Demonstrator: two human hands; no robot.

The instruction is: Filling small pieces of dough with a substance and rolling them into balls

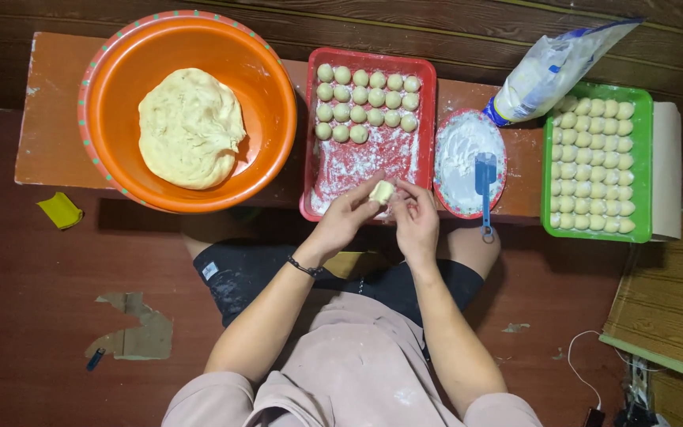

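Note:
A small pale dough piece [382, 191] is pinched between the fingers of my left hand [345, 217] and my right hand [415, 219], just above the near edge of a red tray [430, 95]. The floured tray holds several rolled dough balls [367, 103] in rows at its far end. A big orange bowl [266, 87] to the left contains a large lump of dough [190, 126]. My left wrist wears a dark bracelet.
A round plate of flour [462, 154] with a blue spatula [484, 190] sits right of the red tray. Further right a green tray [642, 166] is full of dough balls, with a flour bag [551, 71] behind. All rest on a low wooden bench [49, 134].

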